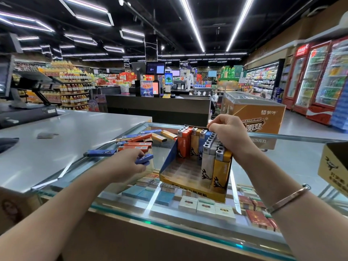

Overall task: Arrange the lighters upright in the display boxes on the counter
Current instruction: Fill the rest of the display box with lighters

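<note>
1. Your left hand point(134, 160) is at about 9 o'clock from the display box point(190, 178), low over the glass table point(282, 159), its fingers curled around a blue lighter point(144, 159) that lies nearly flat in the grip.
2. Your right hand point(226, 131) is at the box's 1 o'clock corner, wrist bent down, fingers curled onto the metal tops of the upright lighters point(211, 146). Whether it pinches one of them or only rests on them cannot be told.
3. The display box sits on the glass table in front of you, its near floor bare. Upright lighters fill the far row and the right-hand column: orange and yellow ones at 12 o'clock, blue, white and yellow ones down the 3 o'clock side.
4. A pile of loose lighters point(139, 143) lies flat on the glass at 10 o'clock from the box, orange, blue and yellow mixed. One more blue lighter point(99, 153) lies apart at the pile's 8 o'clock, near the glass edge.
5. A second box point(334, 166) shows partly at the 3 o'clock edge of the view.
6. A bracelet point(288, 199) circles your right forearm.
7. Cigarette packs point(206, 205) lie beneath the glass.
</note>
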A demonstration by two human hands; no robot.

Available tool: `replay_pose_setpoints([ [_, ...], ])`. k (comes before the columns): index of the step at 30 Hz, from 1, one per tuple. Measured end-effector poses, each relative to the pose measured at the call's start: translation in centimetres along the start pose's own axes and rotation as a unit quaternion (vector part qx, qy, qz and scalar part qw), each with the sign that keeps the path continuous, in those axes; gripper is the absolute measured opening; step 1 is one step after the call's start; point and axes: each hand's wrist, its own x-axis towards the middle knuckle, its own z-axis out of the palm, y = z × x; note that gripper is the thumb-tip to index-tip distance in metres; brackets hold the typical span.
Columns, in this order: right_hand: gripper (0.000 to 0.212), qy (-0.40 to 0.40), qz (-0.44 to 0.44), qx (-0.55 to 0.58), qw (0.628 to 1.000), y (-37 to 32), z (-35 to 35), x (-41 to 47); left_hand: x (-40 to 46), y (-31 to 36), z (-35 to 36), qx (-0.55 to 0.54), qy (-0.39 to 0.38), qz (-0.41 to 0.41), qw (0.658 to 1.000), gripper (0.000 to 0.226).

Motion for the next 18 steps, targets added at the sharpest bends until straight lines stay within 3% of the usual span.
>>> replay_pose_setpoints([
  [4, 0.014, 0.0, -0.002, -0.003, 1.0, 0.0, 0.0, 0.0, 0.0, 0.4, 0.5, 0.074, 0.024, 0.012, 0.997, 0.016],
  [11, 0.014, -0.005, -0.002, -0.012, 1.0, 0.0, 0.0, 0.0, 1.4, -1.1, 0.6, -0.024, 0.208, 0.111, 0.971, 0.043],
  [18, 0.013, -0.006, -0.006, -0.022, 1.0, 0.0, -0.1, 0.0, 3.4, -2.0, 0.6, 0.038, 0.183, 0.09, 0.978, 0.03],
])
